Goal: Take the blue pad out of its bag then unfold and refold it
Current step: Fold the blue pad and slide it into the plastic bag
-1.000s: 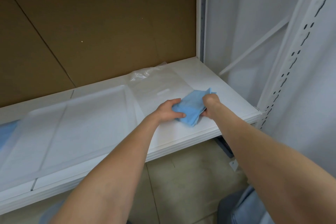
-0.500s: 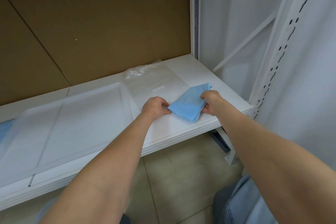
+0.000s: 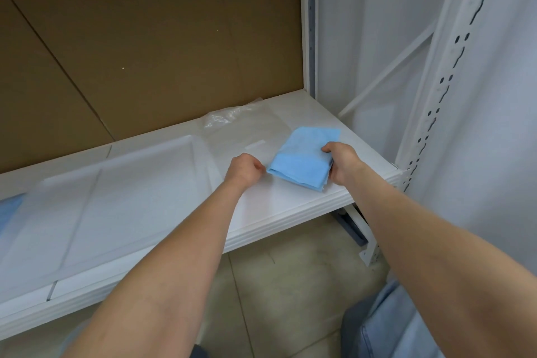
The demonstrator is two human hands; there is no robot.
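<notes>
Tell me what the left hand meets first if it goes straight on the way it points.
The blue pad: its left corner lies just ahead of the left hand's curled fingers, perhaps already touching.

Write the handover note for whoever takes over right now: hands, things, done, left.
Left hand: fingers curled, holding nothing, beside the left corner of the blue pad.
Right hand: grips the pad's right edge.
Pad lies folded on the white shelf; the clear bag lies flat behind it.
Done: pad out of bag.
Left: cannot tell whether this fold is original or refold; if original, unfold and refold.
</notes>
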